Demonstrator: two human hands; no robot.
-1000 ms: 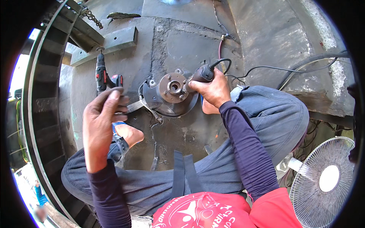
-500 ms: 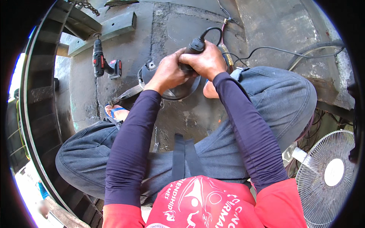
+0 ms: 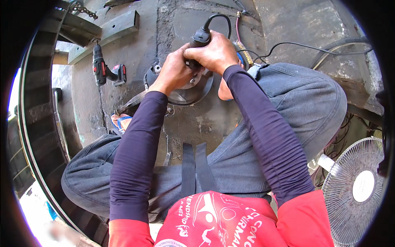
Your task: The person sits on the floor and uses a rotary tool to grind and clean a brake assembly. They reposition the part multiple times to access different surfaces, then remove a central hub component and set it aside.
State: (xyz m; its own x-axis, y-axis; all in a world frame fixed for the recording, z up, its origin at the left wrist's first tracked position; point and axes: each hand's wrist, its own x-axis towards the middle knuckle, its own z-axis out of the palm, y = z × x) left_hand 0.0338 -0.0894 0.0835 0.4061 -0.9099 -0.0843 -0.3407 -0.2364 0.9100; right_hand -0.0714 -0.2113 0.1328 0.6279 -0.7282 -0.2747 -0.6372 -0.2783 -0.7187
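Both my hands are closed around a black corded power tool (image 3: 200, 38), tilted with its cable end up and away from me. My right hand (image 3: 217, 51) wraps the upper body. Below it and to the left, my left hand (image 3: 177, 69) grips the lower part. The tool's working end is hidden under my hands. Directly beneath sits a round metal disc (image 3: 200, 92) with a bolt near its middle, on the dark floor between my feet. Whether the tool touches the disc, I cannot tell.
A cordless drill (image 3: 98, 66) lies left, beside a steel bar (image 3: 111, 35). A black cable (image 3: 288, 43) and a reddish hose (image 3: 238, 29) run at the right. A white fan (image 3: 354, 189) stands by my right knee. Two dark straps (image 3: 188, 168) hang over my lap.
Both hands and the tool have shifted slightly left and up in the view. More of the metal disc and its bolt shows below my hands. The whole view has moved a little.
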